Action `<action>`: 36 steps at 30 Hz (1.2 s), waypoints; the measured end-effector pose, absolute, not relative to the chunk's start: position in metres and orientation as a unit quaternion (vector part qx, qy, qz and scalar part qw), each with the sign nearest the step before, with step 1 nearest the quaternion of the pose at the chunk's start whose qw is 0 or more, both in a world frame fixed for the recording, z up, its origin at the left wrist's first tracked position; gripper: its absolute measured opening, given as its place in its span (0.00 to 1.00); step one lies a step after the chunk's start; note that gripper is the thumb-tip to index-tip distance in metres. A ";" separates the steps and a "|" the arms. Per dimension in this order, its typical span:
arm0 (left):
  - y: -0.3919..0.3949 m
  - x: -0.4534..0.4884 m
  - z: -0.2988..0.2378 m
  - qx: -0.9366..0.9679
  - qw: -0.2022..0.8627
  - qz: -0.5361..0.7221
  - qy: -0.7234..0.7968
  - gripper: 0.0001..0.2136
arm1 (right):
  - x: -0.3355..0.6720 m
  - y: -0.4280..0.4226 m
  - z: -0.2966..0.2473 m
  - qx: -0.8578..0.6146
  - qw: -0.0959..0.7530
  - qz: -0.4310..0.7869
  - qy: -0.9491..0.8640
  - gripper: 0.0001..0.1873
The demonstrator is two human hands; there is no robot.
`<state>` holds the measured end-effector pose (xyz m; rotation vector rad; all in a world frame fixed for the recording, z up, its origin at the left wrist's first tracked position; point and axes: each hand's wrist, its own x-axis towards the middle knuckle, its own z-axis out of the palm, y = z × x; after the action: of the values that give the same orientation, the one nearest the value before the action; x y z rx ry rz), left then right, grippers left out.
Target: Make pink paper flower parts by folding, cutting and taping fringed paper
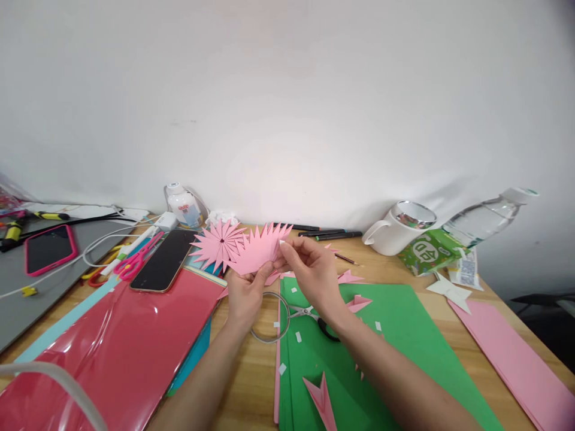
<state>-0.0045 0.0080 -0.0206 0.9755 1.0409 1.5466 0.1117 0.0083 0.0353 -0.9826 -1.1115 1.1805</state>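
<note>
My left hand [246,292] grips a fan of pink folded paper [255,251] with a spiky upper edge, its thumb pressed on the lower right. At the fan's right side, my right hand [317,269] is closed in a pinch. A small white piece [281,242] shows at its fingertips against the paper. Behind and to the left stands a round pink paper rosette [221,240] with pointed petals. Below the hands are a roll of tape [255,336] and scissors [303,311], partly covered by my right forearm. Small white scraps [298,337] dot the green paper [404,347].
A folded pink paper piece [321,398] lies on the green sheets. Left are a black phone [160,263], a red folder [130,341], pink scissors [137,257] and a white bottle [183,206]. Right are a white mug [390,233], a water bottle [485,218] and pink sheets [512,359].
</note>
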 end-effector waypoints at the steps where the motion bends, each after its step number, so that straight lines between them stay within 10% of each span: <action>1: 0.008 -0.005 -0.021 0.407 0.491 0.637 0.433 0.16 | 0.111 0.008 0.036 -0.417 0.583 0.513 -0.472 0.19; 36: 0.013 -0.006 -0.020 0.396 0.480 0.668 0.408 0.15 | 0.107 0.012 0.031 -0.406 0.549 0.617 -0.392 0.26</action>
<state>-0.0059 0.0134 -0.0196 0.9672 0.9955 1.6297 0.1072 0.0120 0.0309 -0.9616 -0.9294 1.4604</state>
